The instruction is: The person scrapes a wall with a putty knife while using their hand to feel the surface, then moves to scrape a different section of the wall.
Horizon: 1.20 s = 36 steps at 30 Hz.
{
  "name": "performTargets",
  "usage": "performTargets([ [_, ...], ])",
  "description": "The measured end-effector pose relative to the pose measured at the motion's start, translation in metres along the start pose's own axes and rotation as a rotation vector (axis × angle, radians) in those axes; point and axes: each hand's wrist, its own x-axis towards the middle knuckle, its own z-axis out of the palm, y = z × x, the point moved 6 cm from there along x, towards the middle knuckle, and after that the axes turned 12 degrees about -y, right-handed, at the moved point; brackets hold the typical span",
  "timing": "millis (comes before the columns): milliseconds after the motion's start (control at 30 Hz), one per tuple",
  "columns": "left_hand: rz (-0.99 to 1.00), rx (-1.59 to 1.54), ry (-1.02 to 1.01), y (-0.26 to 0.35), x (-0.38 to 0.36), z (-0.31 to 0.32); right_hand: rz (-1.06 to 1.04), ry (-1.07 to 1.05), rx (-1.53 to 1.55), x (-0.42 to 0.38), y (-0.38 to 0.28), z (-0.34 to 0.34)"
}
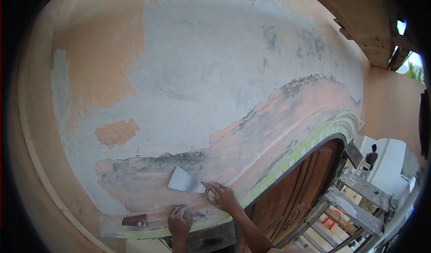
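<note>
A putty knife with a wide pale metal blade [185, 181] is held in my right hand [221, 198], fingers wrapped round its handle. Its blade lies against or close to the pink and grey scraped patch [143, 174] of the wall. My left hand [180, 220] is at the ledge of the moulding, lower and to the left, with its fingers curled in; whatever they may hold is hidden. Left of that hand, a dark reddish-brown flat piece [134, 220] rests on the ledge.
Below the green-edged arch moulding [287, 174] is a brown wooden door [294, 192]. Paint-spattered wooden scaffolding or steps [354, 210] stand at lower right, with a red plastic item [331, 218] beneath. Farther back is another person [371, 157]. White and orange paint covers the upper wall.
</note>
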Motion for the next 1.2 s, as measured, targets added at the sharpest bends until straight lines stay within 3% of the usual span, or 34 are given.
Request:
performTargets([
  [1200, 0.038, 0.086, 0.027, 0.009, 0.000, -0.007, -0.015, 0.015, -0.066, 0.001, -0.003, -0.001],
])
